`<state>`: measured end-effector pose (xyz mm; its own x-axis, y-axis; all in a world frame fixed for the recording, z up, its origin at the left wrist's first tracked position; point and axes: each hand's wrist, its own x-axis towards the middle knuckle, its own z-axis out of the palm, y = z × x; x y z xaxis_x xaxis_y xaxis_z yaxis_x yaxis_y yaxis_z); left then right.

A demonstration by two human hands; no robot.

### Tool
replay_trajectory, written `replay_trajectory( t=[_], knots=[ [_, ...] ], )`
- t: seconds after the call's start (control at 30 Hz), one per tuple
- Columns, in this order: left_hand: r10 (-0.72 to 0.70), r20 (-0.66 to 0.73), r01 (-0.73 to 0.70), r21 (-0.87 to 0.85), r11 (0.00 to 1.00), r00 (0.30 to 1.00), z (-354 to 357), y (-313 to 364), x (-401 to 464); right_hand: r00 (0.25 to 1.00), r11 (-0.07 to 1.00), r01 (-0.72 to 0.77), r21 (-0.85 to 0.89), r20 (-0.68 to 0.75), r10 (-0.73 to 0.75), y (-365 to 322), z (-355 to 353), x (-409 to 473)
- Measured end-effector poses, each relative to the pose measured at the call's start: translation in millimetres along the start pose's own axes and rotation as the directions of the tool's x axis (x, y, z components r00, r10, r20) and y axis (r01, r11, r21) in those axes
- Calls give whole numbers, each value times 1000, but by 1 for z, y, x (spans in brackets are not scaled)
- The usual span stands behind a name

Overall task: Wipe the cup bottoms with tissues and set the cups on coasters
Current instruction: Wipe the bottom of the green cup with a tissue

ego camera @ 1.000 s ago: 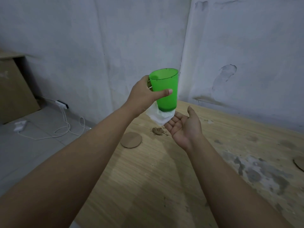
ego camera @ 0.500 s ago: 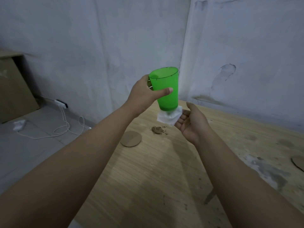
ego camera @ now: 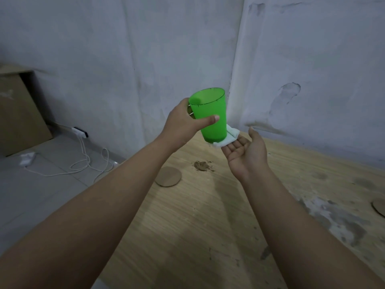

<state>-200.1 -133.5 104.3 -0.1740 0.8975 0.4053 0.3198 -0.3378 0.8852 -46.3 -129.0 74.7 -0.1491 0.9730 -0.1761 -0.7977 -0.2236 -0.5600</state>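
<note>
A translucent green cup (ego camera: 210,115) is held upright in the air above the wooden table (ego camera: 187,226). My left hand (ego camera: 183,124) grips it around the middle, thumb across the front. A folded white tissue (ego camera: 228,138) lies against the cup's bottom on its right side. My right hand (ego camera: 245,155) is palm up under the cup, its straight fingers carrying the tissue. A round cardboard coaster (ego camera: 168,176) lies on the table below the cup, near the left edge. Part of a second coaster (ego camera: 379,207) shows at the right border.
A small brown dirt pile (ego camera: 202,165) sits on the table just right of the near coaster. Grey stains mark the table's right side. The table stands in a wall corner. On the floor to the left lie a white cable (ego camera: 87,163) and a cardboard box (ego camera: 18,113).
My right hand has shifted the tissue from beneath the cup toward its right side and opened flatter, palm up. The cup has stayed nearly in place in my left hand.
</note>
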Motion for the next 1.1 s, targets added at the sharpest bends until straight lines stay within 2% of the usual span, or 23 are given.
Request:
replay_trajectory(
  t=[0.27,0.4,0.5,0.57,0.7,0.9,1.1],
  knots=[
    [20,-42,-20,4,1000,999,1,0,-1,1000,978,5,-210,1,-5,-2,-9,-6],
    [30,-43,-30,7,1000,999,3,4,-2,996,945,-12,-326,-87,-17,-3,-12,-4],
    [30,-30,-30,1,1000,999,3,5,-3,990,968,56,-246,-114,-86,-3,-9,-3],
    [27,-18,-27,0,1000,999,5,6,-4,993,986,92,-136,-65,-101,-2,-4,-3],
    [5,-19,-6,-47,999,1000,7,7,-3,997,999,48,-4,55,-48,5,5,-4],
    [12,-23,-14,-71,997,1000,6,7,-2,989,1000,-23,11,146,21,10,5,1],
    [34,-29,-36,-67,997,999,5,7,-1,978,991,-111,-69,172,121,15,3,2]
  ],
)
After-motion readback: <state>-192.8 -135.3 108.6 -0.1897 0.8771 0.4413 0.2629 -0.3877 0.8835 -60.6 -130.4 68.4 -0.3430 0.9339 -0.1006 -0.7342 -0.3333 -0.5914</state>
